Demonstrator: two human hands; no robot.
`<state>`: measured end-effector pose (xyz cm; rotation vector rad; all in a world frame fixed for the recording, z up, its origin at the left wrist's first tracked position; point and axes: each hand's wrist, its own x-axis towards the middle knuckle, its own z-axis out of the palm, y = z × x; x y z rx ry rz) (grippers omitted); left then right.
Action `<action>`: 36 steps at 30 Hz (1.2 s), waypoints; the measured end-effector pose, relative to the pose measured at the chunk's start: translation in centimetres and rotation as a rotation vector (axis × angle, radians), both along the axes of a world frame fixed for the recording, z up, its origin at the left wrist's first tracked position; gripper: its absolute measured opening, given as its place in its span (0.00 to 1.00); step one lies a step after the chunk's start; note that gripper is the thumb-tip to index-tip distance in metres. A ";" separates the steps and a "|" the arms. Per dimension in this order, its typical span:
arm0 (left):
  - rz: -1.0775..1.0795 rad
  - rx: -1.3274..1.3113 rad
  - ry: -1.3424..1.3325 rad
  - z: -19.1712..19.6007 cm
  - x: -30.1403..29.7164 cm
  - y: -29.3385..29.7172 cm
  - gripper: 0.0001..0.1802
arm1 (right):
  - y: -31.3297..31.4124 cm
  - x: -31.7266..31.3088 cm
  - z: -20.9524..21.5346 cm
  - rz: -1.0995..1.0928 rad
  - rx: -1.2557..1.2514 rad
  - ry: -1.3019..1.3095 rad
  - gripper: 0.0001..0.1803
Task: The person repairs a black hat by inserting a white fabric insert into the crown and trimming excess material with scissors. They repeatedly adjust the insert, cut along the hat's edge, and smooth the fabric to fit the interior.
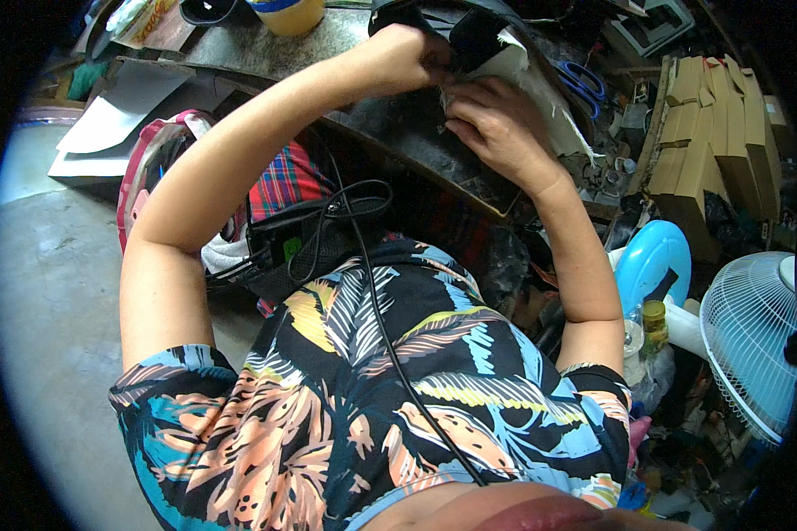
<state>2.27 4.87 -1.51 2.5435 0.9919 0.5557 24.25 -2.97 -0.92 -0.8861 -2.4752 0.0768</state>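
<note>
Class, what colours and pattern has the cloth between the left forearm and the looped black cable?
The cloth is red-and-blue plaid, best seen in the head view.

L grip [407,57] & R grip [498,122] at frayed wht matl [512,64], blue scissors [581,86] nearby

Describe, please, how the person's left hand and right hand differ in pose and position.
The left hand is curled with its fingertips mostly hidden, while the right hand shows its bent fingers. The left hand appears higher in the picture; the right hand is lower and further right, overlapping the ragged-edged white sheet in this view. Both are bare and close together; what they pinch is too small to tell.
</note>
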 end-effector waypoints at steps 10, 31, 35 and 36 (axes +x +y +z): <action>0.222 -0.098 -0.058 0.6 0.1 -1.7 0.11 | 0.0 -0.2 0.2 -0.039 -0.073 0.009 0.11; -0.304 0.331 0.184 1.3 -0.9 -4.4 0.12 | 0.1 1.2 -1.7 -0.117 -0.619 0.929 0.10; -0.276 0.180 0.113 1.3 -1.2 -4.8 0.12 | -0.8 1.6 0.4 -0.196 -0.305 0.753 0.13; -0.278 0.185 0.147 1.3 -1.2 -4.8 0.12 | -0.9 2.1 1.4 -0.142 -0.114 0.676 0.14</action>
